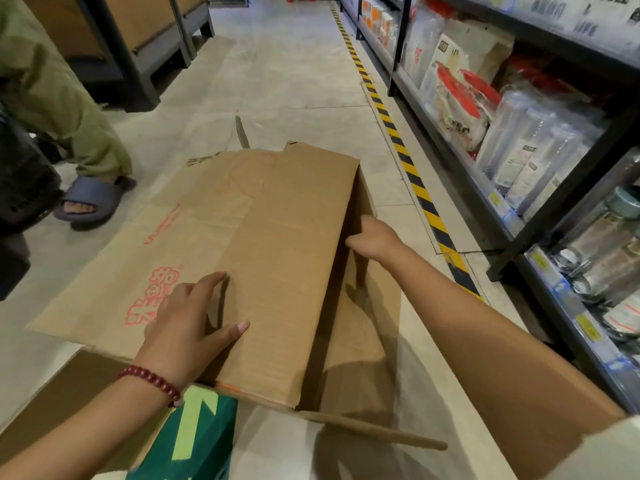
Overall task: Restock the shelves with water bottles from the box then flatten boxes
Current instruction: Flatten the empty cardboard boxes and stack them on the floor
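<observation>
A brown cardboard box (pixel 263 244) with red print lies partly collapsed on the aisle floor, its open side facing right. My left hand (pixel 188 317), with a red bead bracelet on the wrist, presses on the top panel with spread fingers. My right hand (pixel 372 237) grips the box's upper right edge, fingers curled over it. Clear water bottles (pixel 530 157) in plastic wrap stand on the dark shelf rack (pixel 481 188) to the right.
A green box (pixel 194 441) and another cardboard piece (pixel 69 403) lie under my left forearm. A person in green trousers and a grey slipper (pixel 90 199) stands at the left. Yellow-black tape (pixel 405 161) runs along the shelf base. Wooden stands (pixel 138 46) line the far left.
</observation>
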